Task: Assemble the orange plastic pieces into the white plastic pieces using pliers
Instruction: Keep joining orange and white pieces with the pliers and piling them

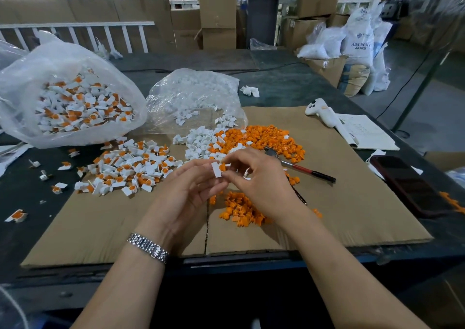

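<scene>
Both hands meet over the middle of the cardboard sheet (352, 203). My left hand (191, 190) pinches a white plastic piece (216, 169). My right hand (254, 177) holds an orange piece (223, 167) against that white piece. The pliers (302, 167) with red and black handles lie on the cardboard just right of my right hand, untouched. Loose orange pieces (266, 137) are heaped behind the hands, and a smaller orange heap (239, 209) lies under my right wrist. Loose white pieces (201, 145) sit beside them. Assembled white-and-orange pieces (130, 170) are spread at the left.
A large clear bag (73, 102) at the far left holds several assembled pieces. A second clear bag (193, 94) holds white pieces. A dark phone (407, 185), a notebook (364, 132) and a white toy-like object (322, 113) lie at the right. Boxes and sacks stand behind the table.
</scene>
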The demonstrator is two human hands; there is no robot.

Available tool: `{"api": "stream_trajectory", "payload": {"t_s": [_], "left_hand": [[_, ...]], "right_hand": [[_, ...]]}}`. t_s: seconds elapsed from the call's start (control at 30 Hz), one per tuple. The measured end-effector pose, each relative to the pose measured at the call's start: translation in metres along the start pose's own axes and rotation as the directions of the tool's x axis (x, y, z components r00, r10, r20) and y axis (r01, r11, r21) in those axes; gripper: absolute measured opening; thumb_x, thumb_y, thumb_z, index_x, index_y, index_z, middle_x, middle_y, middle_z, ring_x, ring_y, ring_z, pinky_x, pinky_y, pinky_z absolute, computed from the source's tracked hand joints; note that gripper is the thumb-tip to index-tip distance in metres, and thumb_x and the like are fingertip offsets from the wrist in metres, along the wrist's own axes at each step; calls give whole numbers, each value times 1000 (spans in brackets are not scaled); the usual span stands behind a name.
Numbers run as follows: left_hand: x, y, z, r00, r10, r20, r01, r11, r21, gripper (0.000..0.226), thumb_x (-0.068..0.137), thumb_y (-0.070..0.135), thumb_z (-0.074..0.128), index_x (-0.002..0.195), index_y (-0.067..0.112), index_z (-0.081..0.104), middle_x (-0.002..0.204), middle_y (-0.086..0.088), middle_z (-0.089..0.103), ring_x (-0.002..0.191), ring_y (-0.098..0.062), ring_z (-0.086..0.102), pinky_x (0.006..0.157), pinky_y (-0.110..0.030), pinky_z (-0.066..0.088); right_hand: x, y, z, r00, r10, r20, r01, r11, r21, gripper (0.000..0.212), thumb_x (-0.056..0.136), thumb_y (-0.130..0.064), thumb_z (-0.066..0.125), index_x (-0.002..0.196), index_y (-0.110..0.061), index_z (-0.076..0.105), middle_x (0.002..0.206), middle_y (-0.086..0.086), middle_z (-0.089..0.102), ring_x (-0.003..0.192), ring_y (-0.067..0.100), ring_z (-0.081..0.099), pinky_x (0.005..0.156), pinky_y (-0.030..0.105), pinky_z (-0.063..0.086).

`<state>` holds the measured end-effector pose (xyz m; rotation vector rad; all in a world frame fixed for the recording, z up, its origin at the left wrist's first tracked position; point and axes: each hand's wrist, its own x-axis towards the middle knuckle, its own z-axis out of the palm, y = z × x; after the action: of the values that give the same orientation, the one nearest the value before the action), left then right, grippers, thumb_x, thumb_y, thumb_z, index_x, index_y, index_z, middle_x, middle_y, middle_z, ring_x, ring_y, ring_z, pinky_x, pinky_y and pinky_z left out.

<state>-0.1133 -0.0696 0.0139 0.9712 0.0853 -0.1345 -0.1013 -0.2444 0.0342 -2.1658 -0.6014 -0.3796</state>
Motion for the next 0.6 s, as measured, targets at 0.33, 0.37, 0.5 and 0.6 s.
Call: {"api": "stream_trajectory", "payload": {"t_s": [0.33, 0.37, 0.5, 0.6], "left_hand": [[1, -1, -1, 993, -12, -113, 24, 995, 99, 24, 73, 10, 84, 96, 4, 82, 90, -18, 77, 77, -21, 75, 67, -22, 59], [1, -1, -1, 993, -15, -116, 27, 994, 103, 23, 74, 10, 84, 96, 4, 82, 89, -17, 77, 77, -21, 75, 67, -22, 59], [1, 1, -1, 993, -20, -116, 35, 991, 130, 21, 75, 10, 82, 95, 2, 82, 86, -16, 77, 73, -20, 74, 64, -21, 59], [0, 3, 0, 993, -18, -114, 35, 988, 148, 17, 74, 9, 81, 90, 3, 83, 86, -16, 77, 72, -19, 75, 63, -20, 59]], "right_hand": [[-4, -4, 4, 999, -27, 19, 29, 997, -75, 16, 94, -15, 68, 110, -15, 70, 99, -3, 68, 88, 14, 63, 81, 39, 53], [-5, -4, 4, 1000, -23, 20, 25, 997, -68, 16, 94, -15, 68, 110, -15, 70, 99, -3, 68, 88, 14, 63, 81, 39, 54], [-5, -4, 4, 999, -12, 34, 15, 997, -75, 20, 94, -16, 68, 114, -15, 71, 102, -2, 69, 91, 14, 64, 84, 38, 54], [-6, -5, 4, 999, -15, 28, 17, 997, -77, 20, 94, -15, 68, 114, -14, 71, 103, -2, 70, 92, 13, 64, 85, 37, 54]]}}
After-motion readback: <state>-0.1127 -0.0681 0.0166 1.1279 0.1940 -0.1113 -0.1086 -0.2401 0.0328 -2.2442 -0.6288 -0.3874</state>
